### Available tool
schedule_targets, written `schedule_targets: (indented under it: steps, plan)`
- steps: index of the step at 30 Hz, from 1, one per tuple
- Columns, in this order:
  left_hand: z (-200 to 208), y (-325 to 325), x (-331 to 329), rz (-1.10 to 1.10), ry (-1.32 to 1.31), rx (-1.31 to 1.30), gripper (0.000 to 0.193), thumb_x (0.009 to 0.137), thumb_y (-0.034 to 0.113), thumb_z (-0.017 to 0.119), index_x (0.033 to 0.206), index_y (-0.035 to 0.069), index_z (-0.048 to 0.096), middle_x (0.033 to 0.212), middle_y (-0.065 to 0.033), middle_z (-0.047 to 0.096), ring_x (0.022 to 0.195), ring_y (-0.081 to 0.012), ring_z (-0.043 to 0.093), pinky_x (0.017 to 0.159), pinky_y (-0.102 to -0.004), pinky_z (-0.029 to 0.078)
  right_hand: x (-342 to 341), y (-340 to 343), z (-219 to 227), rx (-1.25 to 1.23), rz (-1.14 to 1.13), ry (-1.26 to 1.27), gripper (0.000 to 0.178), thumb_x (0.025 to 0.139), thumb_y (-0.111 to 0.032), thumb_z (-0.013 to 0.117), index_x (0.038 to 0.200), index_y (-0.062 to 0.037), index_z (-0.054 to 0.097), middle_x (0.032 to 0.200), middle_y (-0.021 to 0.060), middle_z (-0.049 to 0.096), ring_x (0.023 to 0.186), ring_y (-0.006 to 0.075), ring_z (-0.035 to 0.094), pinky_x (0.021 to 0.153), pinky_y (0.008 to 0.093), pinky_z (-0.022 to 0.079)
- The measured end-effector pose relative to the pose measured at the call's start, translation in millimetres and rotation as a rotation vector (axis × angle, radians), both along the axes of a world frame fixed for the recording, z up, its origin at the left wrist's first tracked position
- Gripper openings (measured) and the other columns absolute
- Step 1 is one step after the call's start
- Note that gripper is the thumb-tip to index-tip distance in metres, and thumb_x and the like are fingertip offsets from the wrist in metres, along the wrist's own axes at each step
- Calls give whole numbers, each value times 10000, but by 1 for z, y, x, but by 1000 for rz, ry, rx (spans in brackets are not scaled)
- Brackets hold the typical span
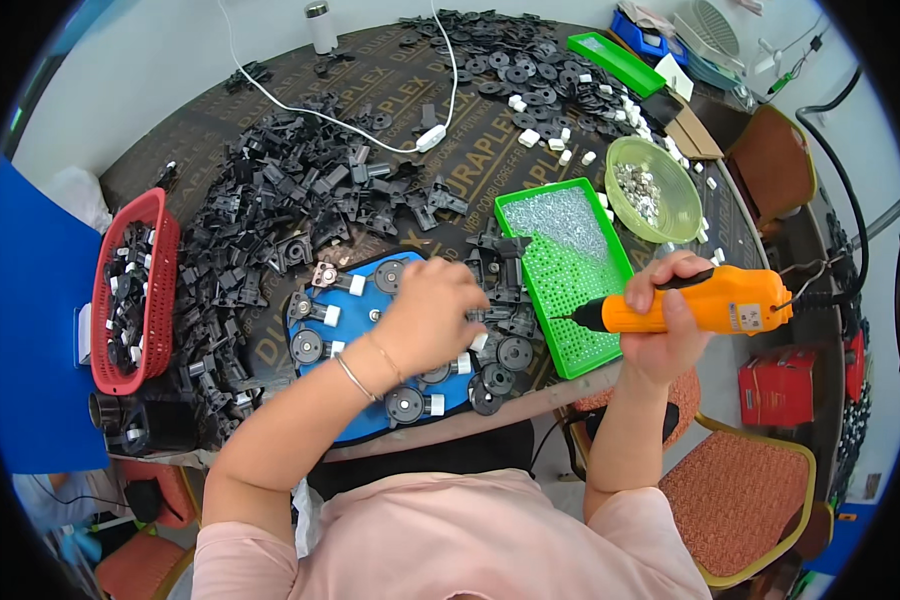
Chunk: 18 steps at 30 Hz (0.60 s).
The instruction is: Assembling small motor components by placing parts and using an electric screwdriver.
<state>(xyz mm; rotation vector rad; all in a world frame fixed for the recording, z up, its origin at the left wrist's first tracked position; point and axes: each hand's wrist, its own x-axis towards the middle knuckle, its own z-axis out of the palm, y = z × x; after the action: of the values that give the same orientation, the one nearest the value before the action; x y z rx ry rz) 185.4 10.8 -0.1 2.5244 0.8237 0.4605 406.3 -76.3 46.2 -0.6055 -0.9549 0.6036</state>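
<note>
My right hand (665,315) is wrapped round an orange electric screwdriver (720,300). Its thin bit points left, above a green perforated tray (560,300) with small silvery screws (560,220) heaped at the far end. My left hand (435,310) reaches over a blue round-edged board (355,420), fingers curled down by black plastic parts (505,275); what they pinch is mostly hidden. Small assemblies, each with a black wheel (404,404) and a white block (437,405), lie around the board, some covered by my left hand and forearm.
Black plastic pieces (290,180) pile up on the left, black discs (530,75) at the back. A red basket (135,375) of parts stands far left. A yellow-green bowl (655,225) holds small metal pieces. A white cable (340,123) crosses the table; the screwdriver's black cord (850,240) hangs right.
</note>
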Motion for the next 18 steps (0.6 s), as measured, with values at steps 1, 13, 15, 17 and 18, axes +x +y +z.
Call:
schedule_targets:
  steps: [1, 13, 15, 17, 18]
  plan:
    - [-1, -11, 6, -53, -14, 25, 188, 685, 227, 723, 841, 125, 696, 923, -45, 563, 1001, -256, 504, 945, -458, 319, -1, -1, -1, 2, 17, 5, 251, 803, -67, 588, 1037, -22, 510, 915, 102, 517, 646, 167, 512, 583, 268, 440]
    - [-5, -63, 46, 124, 150, 242, 382, 612, 427, 770, 763, 84, 694, 896, -47, 520, 967, -224, 474, 965, -492, 268, -12, -15, 3, 27, 53, 11, 248, 795, -23, 583, 1028, -10, 500, 917, 114, 520, 644, 166, 528, 590, 284, 458]
    - [-7, -63, 44, 142, 216, 228, 387, 614, 435, 768, 766, 87, 696, 898, -45, 521, 973, -222, 473, 965, -493, 268, -14, -15, 3, 14, 57, -24, 258, 810, -79, 601, 1045, -28, 507, 926, 97, 519, 656, 168, 527, 590, 284, 438]
    - [-8, -64, 43, 163, 201, 242, 352, 615, 404, 767, 759, 90, 702, 894, -44, 531, 984, -222, 470, 967, -495, 267, -20, -13, 3, 6, 65, -24, 257, 807, -79, 607, 1042, -36, 513, 922, 91, 518, 662, 165, 522, 592, 284, 436]
    - [-13, -66, 44, 177, 188, 259, 333, 617, 390, 761, 751, 91, 704, 890, -45, 535, 985, -224, 470, 967, -495, 268, -23, -13, 5, 8, 90, -20, 257, 807, -79, 607, 1042, -36, 513, 922, 91, 518, 662, 165, 522, 592, 284, 436]
